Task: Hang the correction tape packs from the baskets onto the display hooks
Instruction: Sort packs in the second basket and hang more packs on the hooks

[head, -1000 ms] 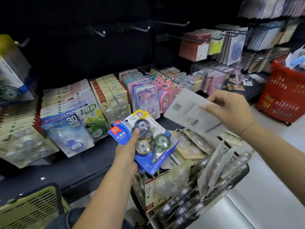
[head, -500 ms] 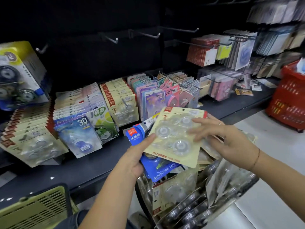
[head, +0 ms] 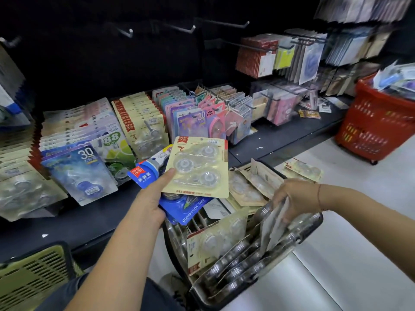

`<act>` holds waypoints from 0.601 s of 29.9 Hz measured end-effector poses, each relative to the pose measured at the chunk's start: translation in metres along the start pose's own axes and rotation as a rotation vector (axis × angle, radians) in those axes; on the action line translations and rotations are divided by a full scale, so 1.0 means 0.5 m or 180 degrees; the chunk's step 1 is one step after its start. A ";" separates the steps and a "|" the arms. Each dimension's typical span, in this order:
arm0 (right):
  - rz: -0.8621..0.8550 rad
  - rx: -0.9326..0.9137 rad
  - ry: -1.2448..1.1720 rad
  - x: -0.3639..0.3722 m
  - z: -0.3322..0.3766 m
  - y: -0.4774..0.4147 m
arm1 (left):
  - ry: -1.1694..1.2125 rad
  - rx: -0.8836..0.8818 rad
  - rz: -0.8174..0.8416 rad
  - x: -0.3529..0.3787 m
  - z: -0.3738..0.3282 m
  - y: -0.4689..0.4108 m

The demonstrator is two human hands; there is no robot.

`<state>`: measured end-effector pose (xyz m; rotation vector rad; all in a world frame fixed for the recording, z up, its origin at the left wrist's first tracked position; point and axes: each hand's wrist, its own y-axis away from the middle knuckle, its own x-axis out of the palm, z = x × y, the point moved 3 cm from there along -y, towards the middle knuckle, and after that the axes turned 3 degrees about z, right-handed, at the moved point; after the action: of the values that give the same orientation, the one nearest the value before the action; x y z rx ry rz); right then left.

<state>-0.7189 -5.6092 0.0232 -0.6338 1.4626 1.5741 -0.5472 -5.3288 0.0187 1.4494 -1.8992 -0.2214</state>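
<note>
Green plastic first, down in the left corner: a slatted green basket, only partly in view. Above it the dark shelf is lined with rows of packs, card after card, and higher up a few bare hooks jut from the black back wall.

Now the left hand: its thumb is pressed flat on the front of a cream pack, its fingers are hidden beneath, and a blue pack is fanned out under the cream one in the same grip. Both are held out over the shelf edge, not on any hook yet. These will be light things, I'd say, with stiff card backs and hard clear bubbles over the tape wheels. They look glossy, so two stacked like that could slide on each other. They are best held by the flat card margin, leaving the top end free for the hook.

On to the black basket, crammed with more packs lying and standing at all angles. The right hand is down in it, fingers curled round the top edge of an upright pack, pinching it among its neighbours. The edges there are thin, so it would be easy to bend one or drag a second card along.

Far right, a red basket stands on the pale floor, heaped with more stock.
</note>
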 end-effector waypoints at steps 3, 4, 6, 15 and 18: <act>-0.0119 0.0066 -0.0069 -0.008 0.003 0.002 | 0.0003 -0.0016 -0.0046 0.000 0.000 0.002; -0.0243 0.0057 -0.0149 -0.022 0.004 0.012 | 0.0012 -0.0017 -0.0073 -0.001 -0.002 0.002; -0.0670 0.0046 -0.0392 -0.066 0.007 0.039 | 0.0045 0.0011 -0.0187 -0.005 -0.007 0.001; -0.3208 -0.0028 -0.0470 -0.163 0.121 0.115 | 0.0364 0.0370 -0.0477 -0.036 -0.048 -0.009; -0.2635 -0.0071 -0.0096 -0.046 0.193 0.064 | 0.0394 0.0353 -0.0533 -0.040 -0.050 -0.008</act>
<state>-0.7167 -5.5198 0.0762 -1.0525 0.9560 0.9368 -0.5266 -5.3053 0.0259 1.6596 -1.7156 -0.1032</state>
